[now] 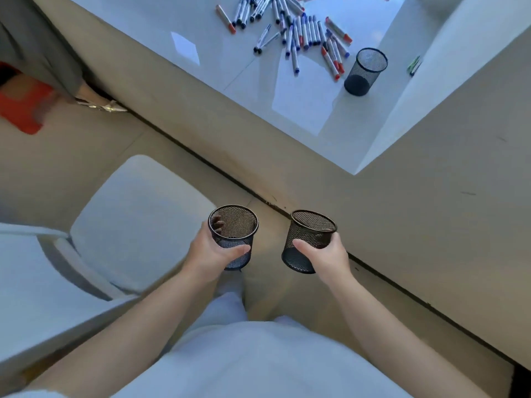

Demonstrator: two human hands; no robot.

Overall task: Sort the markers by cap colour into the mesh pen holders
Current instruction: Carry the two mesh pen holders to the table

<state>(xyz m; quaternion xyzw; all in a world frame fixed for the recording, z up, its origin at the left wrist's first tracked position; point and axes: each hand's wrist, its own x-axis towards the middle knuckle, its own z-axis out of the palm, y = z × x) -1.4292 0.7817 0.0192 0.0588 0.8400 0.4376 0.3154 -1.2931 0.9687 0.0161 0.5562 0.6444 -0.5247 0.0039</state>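
Black mesh holders (unlabelled) [233, 225] [311, 229], fingers [240, 249] of each hand wrapped round one.

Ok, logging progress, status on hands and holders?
Left hand, right hand: one empty mesh holder each. Third holder on table beside unsorted markers. Nothing blocking.

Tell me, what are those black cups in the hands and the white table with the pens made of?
The pen holder in the left hand and the one in the right hand look like black wire mesh, probably metal: fingers show through the weave, and each has a solid rim. The table is glossy white, mirroring window light; laminate or glass, I cannot tell which.
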